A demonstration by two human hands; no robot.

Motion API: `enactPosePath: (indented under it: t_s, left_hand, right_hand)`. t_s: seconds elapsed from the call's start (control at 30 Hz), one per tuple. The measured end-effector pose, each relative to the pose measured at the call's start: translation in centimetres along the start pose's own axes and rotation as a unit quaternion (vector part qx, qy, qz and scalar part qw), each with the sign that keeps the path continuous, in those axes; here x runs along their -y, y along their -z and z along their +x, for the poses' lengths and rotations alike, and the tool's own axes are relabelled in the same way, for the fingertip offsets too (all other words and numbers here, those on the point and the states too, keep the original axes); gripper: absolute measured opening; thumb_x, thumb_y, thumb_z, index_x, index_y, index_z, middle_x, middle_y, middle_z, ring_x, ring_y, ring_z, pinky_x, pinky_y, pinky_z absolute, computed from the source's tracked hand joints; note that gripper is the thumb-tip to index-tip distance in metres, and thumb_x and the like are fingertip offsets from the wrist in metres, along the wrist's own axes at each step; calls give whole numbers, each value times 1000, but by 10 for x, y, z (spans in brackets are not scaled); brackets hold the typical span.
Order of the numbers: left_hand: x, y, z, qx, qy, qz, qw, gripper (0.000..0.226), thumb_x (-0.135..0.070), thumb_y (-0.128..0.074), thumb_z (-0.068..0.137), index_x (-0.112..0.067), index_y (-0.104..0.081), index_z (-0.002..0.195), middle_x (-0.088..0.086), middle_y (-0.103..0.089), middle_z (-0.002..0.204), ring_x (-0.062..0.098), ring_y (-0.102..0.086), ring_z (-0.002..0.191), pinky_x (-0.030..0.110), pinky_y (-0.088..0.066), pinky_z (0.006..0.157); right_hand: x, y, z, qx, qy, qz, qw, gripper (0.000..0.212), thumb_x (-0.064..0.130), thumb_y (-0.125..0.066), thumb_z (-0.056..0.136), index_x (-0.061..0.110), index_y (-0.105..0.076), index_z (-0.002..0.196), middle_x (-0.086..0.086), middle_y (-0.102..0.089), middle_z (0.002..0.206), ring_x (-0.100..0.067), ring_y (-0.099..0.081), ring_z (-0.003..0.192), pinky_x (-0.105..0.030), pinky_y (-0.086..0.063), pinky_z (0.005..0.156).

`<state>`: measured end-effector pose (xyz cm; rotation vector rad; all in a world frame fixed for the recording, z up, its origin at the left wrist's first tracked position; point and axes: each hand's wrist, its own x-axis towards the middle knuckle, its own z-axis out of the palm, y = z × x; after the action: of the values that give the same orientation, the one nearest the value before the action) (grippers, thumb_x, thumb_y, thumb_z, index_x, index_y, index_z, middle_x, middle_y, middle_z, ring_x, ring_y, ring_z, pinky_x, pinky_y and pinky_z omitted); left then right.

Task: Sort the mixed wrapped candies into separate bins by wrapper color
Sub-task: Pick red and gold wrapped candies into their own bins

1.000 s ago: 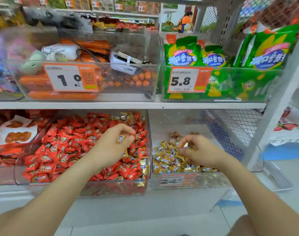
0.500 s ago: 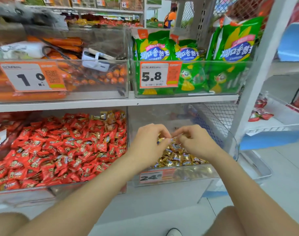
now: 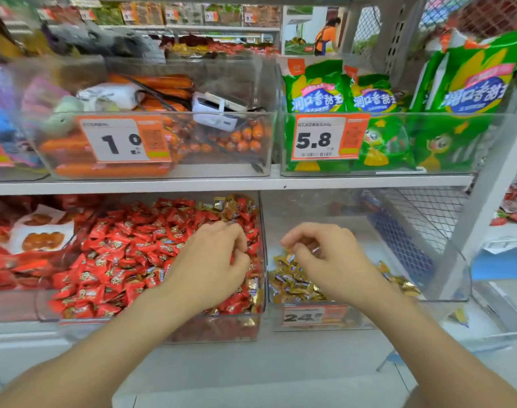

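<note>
The left hand hung over the right end of the clear plastic bin heaped with red-wrapped candies. Its fingers were clenched down into the heap, their tips buried among the wrappers, so I couldn't tell whether they gripped one. A few stray gold-wrapped candies lay in that same bin at the hand's 12 o'clock, and more at its 5 o'clock against the bin's front corner.

At 3 o'clock from it, across the bin wall, the right hand hovered over the pile of gold-wrapped candies in the neighbouring clear bin. Its fingers were curled too; a shiny sliver showed inside the curl, but whether they pinched it I couldn't tell. An orange-and-white price tag sat on that bin's front, at the hand's 6 o'clock.
</note>
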<state>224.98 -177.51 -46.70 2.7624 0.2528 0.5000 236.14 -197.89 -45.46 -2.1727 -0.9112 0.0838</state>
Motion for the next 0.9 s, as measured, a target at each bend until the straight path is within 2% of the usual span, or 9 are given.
enactPosePath:
  t_s: [0.1, 0.2, 0.3, 0.43, 0.5, 0.57, 0.63, 0.8, 0.9]
  left_hand:
    - [55, 10, 5, 43, 57, 94, 993, 30, -43, -50, 90, -29, -63, 114, -5, -57, 111, 24, -53, 108, 45, -47, 96]
    - [86, 11, 25, 41, 47, 93, 994, 55, -48, -38, 87, -17, -63, 126, 8, -65, 119, 34, -59, 114, 49, -50, 99]
    - [99, 8, 52, 45, 46, 79, 995, 51, -41, -35, 90, -15, -60, 126, 13, -65, 126, 37, -60, 118, 48, -50, 100]
    - [115, -3, 78, 56, 85, 79, 992, 39, -37, -46, 101, -12, -57, 129, 18, -63, 131, 41, -57, 123, 51, -45, 106]
    - [124, -6, 86, 74, 82, 68, 992, 30, -29, -52, 99, -15, -60, 124, 16, -66, 121, 40, -62, 116, 42, -51, 96]
    - [129, -4, 91, 118, 89, 61, 987, 6, -23, -57, 85, -23, -60, 91, 5, -67, 89, 35, -68, 91, 30, -49, 66]
    - [129, 1, 94, 166, 100, 63, 979, 5, -23, -60, 76, -22, -55, 77, 2, -63, 76, 27, -65, 73, 27, -44, 54]
    - [128, 12, 90, 243, 123, 44, 961, 72, -36, -74, 62, -21, -51, 128, 0, -68, 103, 21, -67, 87, 47, -63, 82]
    - [123, 24, 85, 247, 130, 9, 960, 78, -27, -83, 67, -22, -42, 134, 4, -67, 102, 23, -69, 85, 44, -61, 74]
  right_hand:
    - [41, -32, 6, -8, 86, -20, 996, 28, 12, -56, 98, 28, -76, 111, 13, -71, 103, 2, -61, 88, -9, -45, 83]
    - [60, -76, 36, 30, 126, -136, 982, 33, 13, -52, 97, 16, -68, 126, -4, -65, 119, -19, -59, 113, -34, -48, 101]
    - [73, -107, 76, 37, 70, -252, 964, 34, 13, -54, 93, 6, -58, 125, -19, -59, 124, -39, -55, 120, -46, -48, 102]
    - [72, -126, 126, 36, -47, -242, 969, 49, 19, -57, 93, 8, -51, 140, -18, -49, 144, -40, -45, 136, -47, -46, 110]
    - [67, -136, 143, 55, -94, -210, 972, 53, 28, -55, 87, 10, -57, 136, -15, -54, 141, -39, -50, 134, -47, -49, 109]
    - [64, -142, 158, 75, -110, -207, 969, 48, 29, -52, 85, 8, -63, 128, -16, -62, 133, -38, -58, 125, -43, -53, 102]
    - [65, -143, 165, 114, -118, -226, 960, 42, 20, -55, 93, 6, -63, 131, -16, -62, 133, -36, -60, 123, -36, -54, 94]
    - [71, -134, 164, 196, -139, -199, 950, 45, 16, -55, 100, 6, -51, 144, -15, -59, 140, -32, -63, 120, -35, -55, 89]
    - [74, -122, 154, 199, -152, -135, 959, 51, 17, -55, 97, 9, -48, 147, -13, -59, 142, -30, -62, 118, -38, -58, 92]
